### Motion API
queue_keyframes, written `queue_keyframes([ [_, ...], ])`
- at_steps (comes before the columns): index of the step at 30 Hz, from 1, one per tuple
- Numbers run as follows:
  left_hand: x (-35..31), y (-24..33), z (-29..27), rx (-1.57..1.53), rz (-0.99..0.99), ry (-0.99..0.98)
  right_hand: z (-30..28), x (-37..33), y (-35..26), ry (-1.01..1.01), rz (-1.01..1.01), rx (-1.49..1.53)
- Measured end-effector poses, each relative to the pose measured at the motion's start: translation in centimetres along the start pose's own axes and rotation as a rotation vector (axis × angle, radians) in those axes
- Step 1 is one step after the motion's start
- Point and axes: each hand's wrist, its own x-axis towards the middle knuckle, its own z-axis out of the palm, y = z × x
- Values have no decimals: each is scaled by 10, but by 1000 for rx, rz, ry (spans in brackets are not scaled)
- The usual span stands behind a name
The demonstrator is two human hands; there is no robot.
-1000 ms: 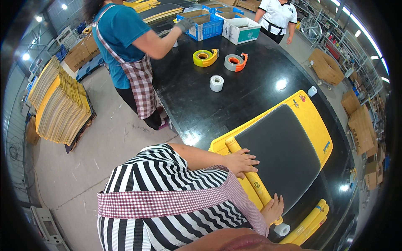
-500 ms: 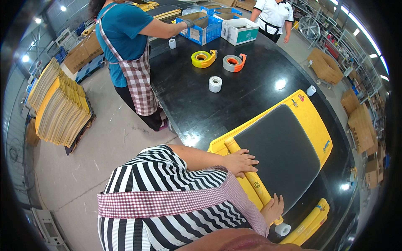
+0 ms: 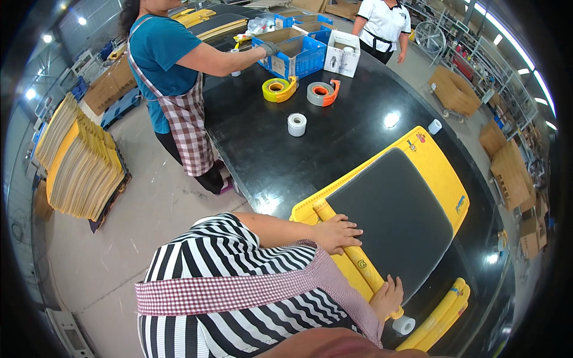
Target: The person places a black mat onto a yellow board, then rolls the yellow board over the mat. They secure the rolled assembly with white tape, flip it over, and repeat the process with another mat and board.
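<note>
A large yellow sheet (image 3: 444, 170) with a dark grey rectangular panel (image 3: 391, 221) lies on the black table in front of me. Along its near edge rests a rolled yellow tube (image 3: 362, 262). My left hand (image 3: 338, 233) lies on the tube's far end, fingers stretched toward the grey panel. Near the other end, my right hand (image 3: 387, 296) rests on the tube, its fingers extended over the panel's edge. Both hands are open, pressing from above rather than wrapped round it. Two yellow rolled tubes (image 3: 439, 319) lie beside a white roll (image 3: 403, 324) to the right.
On the black table (image 3: 250, 143) stand a yellow tape dispenser (image 3: 279, 90), an orange-and-grey one (image 3: 323, 93) and white rolls (image 3: 296, 125). A co-worker (image 3: 164, 65) reaches to blue boxes (image 3: 298, 56) beside a white box (image 3: 342, 55). Another person (image 3: 382, 27) stands beyond.
My hands keep their places on the yellow tube; the view has shifted slightly. At the far end, the white box has turned to show another side and the blue box's position has changed.
</note>
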Motion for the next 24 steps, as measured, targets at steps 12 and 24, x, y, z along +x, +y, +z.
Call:
queue_keyframes([
  [12, 1, 1, 2, 39, 7, -8, -4, 3, -2, 8, 25, 41],
  [24, 23, 3, -26, 43, -16, -178, 1, 18, 7, 4, 71, 46],
])
